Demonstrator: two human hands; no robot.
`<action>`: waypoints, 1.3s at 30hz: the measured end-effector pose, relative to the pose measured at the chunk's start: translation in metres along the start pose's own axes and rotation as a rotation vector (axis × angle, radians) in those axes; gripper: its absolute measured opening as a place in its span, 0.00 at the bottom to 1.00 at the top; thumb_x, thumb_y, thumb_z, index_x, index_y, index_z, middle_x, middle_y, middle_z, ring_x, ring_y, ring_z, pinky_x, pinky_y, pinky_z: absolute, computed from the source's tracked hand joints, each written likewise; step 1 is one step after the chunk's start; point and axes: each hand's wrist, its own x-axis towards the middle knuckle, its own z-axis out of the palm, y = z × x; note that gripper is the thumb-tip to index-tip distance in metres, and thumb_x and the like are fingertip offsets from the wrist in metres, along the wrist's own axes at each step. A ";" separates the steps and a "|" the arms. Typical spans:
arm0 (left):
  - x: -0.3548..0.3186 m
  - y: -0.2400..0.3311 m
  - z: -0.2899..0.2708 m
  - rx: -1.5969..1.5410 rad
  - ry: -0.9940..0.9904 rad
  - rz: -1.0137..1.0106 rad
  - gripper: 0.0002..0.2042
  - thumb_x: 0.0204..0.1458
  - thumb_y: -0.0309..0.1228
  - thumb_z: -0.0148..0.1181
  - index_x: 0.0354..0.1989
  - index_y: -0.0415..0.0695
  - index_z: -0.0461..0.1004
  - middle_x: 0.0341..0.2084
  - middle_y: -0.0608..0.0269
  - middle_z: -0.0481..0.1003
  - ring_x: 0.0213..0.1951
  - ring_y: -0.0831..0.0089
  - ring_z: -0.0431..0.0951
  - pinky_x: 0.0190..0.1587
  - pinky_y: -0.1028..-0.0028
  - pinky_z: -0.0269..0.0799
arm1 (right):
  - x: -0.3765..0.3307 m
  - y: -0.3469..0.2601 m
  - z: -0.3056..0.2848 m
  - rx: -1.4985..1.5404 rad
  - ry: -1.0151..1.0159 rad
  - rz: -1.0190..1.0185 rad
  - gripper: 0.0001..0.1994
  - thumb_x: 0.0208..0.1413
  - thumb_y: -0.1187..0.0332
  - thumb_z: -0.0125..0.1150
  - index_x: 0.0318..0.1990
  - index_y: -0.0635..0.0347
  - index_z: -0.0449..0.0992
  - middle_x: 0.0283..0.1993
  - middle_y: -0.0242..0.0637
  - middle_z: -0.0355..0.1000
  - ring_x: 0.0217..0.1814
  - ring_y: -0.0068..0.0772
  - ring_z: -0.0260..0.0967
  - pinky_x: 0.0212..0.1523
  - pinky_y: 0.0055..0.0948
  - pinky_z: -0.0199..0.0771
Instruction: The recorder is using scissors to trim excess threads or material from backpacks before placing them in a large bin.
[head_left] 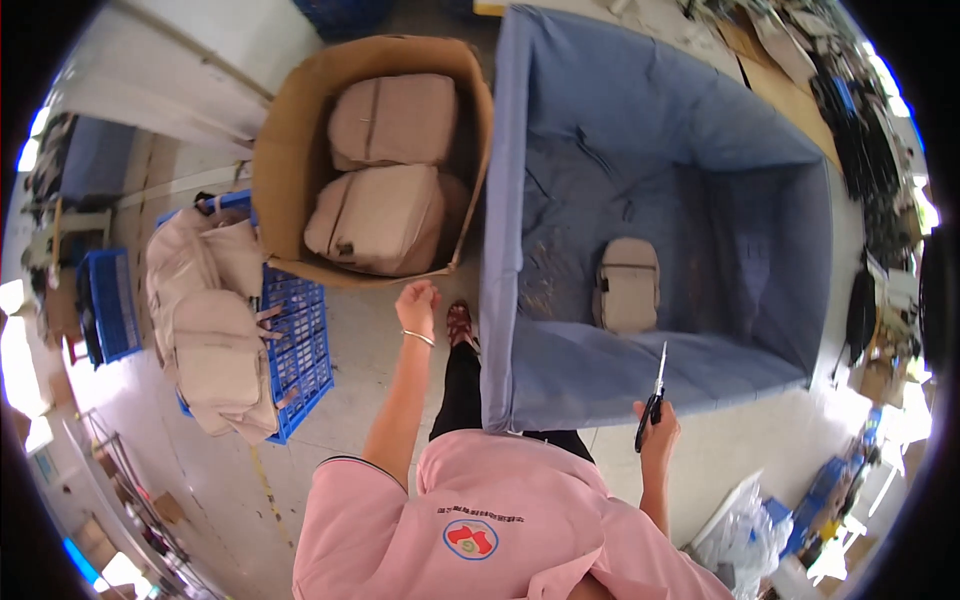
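My right hand (659,432) is closed around the black handles of a pair of scissors (653,402), their silver blades pointing away from me beside the near rim of a blue fabric-lined bin (640,385). Just in front of a cardboard box (275,190), my left hand (418,302) has its fingers curled in, and I see nothing in it. Inside the box lie beige backpacks, one farther back (393,120) and another nearer (385,215). A single beige backpack (629,285) rests on the bottom of the bin.
Left of the box, more beige backpacks (220,345) are heaped over a blue plastic crate (295,345). Another blue crate (112,305) stands farther left. Clear plastic bags (745,540) lie at the lower right. Dark items (850,130) line the far right.
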 end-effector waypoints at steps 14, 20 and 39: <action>-0.081 0.079 0.318 0.378 -0.640 0.369 0.11 0.61 0.34 0.59 0.42 0.37 0.79 0.33 0.62 0.79 0.36 0.79 0.78 0.43 0.78 0.73 | 0.156 0.207 -0.062 -0.101 0.326 0.302 0.12 0.54 0.68 0.65 0.35 0.66 0.69 0.33 0.50 0.72 0.39 0.56 0.70 0.39 0.47 0.67; -0.026 -0.190 0.401 0.804 -0.968 0.003 0.11 0.58 0.35 0.59 0.37 0.39 0.79 0.26 0.66 0.79 0.28 0.80 0.77 0.33 0.78 0.72 | 0.233 0.295 -0.085 -0.296 0.390 0.224 0.19 0.52 0.67 0.66 0.50 0.64 0.72 0.48 0.44 0.71 0.46 0.50 0.72 0.46 0.39 0.72; 0.028 -0.661 0.418 1.038 -0.464 -0.348 0.18 0.48 0.39 0.65 0.43 0.39 0.79 0.38 0.48 0.81 0.41 0.55 0.82 0.45 0.63 0.74 | 0.230 0.327 -0.081 -0.252 0.399 0.411 0.24 0.46 0.79 0.70 0.53 0.72 0.73 0.47 0.33 0.69 0.40 0.25 0.67 0.38 0.22 0.70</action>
